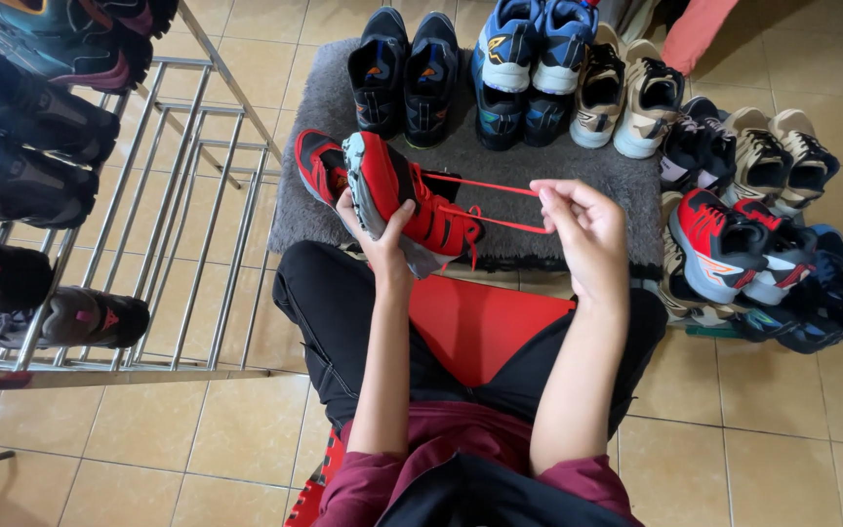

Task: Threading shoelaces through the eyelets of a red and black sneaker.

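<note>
Red mesh sneaker with a grey-speckled sole [397,195] sits in the air above the person's knees, turned on its side, sole edge facing left, in front of a grey fabric mat [558,166] on the tiled floor. Step in hand, judged from the pose: lacing or tightening, with the red shoelace [485,185] drawn out taut to the right in two strands from the eyelet area. Left hand [375,229] is closed around the sneaker from below, thumb and fingers wrapped over the sole and upper, holding it steady. Right hand [578,220] is nearly closed, fingertips pinched on the lace ends, the remaining fingers curled loosely; it does not touch the sneaker itself. Next move, as a judgement: feeding or crossing the lace would call for a firm hold by the left hand while the right keeps tension and guides the tip to an eyelet; exact eyelet cannot be made out. A second red sneaker [319,166] lies on the mat just behind the held one. Rows of dark, blue, beige and red sports shoes [714,146] fill the mat and the floor to the right. Metal wire shoe rack [178,205] with dark shoes stands at left. Person sits on a red plastic stool [480,322].
</note>
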